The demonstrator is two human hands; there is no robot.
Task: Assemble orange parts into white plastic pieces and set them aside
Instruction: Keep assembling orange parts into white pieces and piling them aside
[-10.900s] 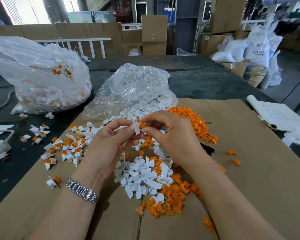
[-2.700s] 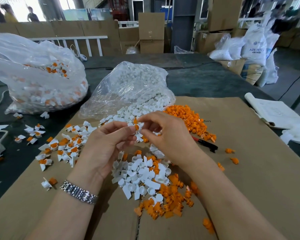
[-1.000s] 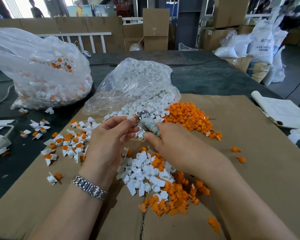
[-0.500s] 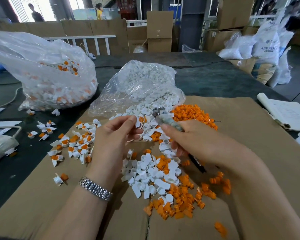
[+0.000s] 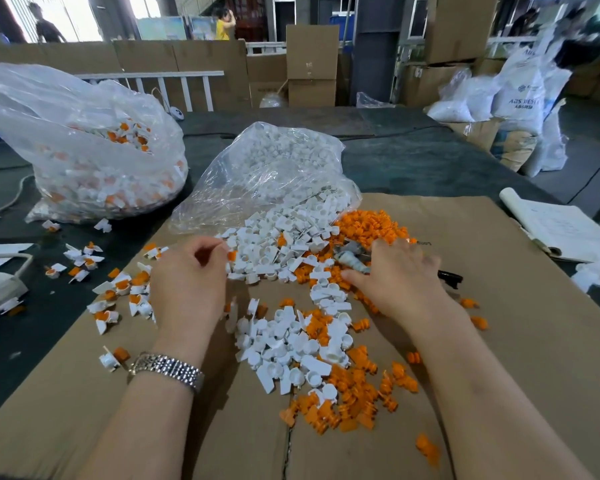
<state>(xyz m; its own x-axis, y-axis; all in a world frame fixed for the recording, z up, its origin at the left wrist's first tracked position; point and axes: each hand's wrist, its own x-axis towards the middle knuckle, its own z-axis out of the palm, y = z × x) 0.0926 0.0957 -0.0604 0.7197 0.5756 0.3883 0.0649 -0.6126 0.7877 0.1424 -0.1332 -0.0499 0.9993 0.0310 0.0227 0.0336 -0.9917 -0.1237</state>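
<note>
Cardboard point(image 5: 499, 341) covers the near part of a dark bench point(image 5: 413, 161); stacked boxes point(image 5: 311, 64) and white sacks point(image 5: 520, 98) stand behind it, and an open notebook point(image 5: 561, 226) lies at the right edge.

Loose white pieces point(image 5: 284, 341) and orange parts point(image 5: 357, 393) lie mixed in a heap between the two forearms. A second orange pile point(image 5: 371, 223) sits just beyond the right hand, touching the white pieces that spill from the nearer bag.

Left hand point(image 5: 187, 285), with a metal watch point(image 5: 168, 367) at the wrist: fingers curled, pinching a small orange-and-white piece point(image 5: 231, 254) at the edge of the spilled white pieces. Assembled pieces point(image 5: 118, 289) lie scattered to its left, across the cardboard edge and onto the bench.

Right hand point(image 5: 402, 282): fingers spread and nearly straight, resting palm-down over a tool point(image 5: 352, 259) with a pale wrapped shaft and a black end point(image 5: 449, 277) that shows at the far side of the hand. Whether the thumb grips the tool cannot be told.

Containers: the nearer clear bag point(image 5: 274, 168) holds white pieces only, its mouth open toward the person. The bag at far left point(image 5: 84, 150) holds assembled white-and-orange pieces.
</note>
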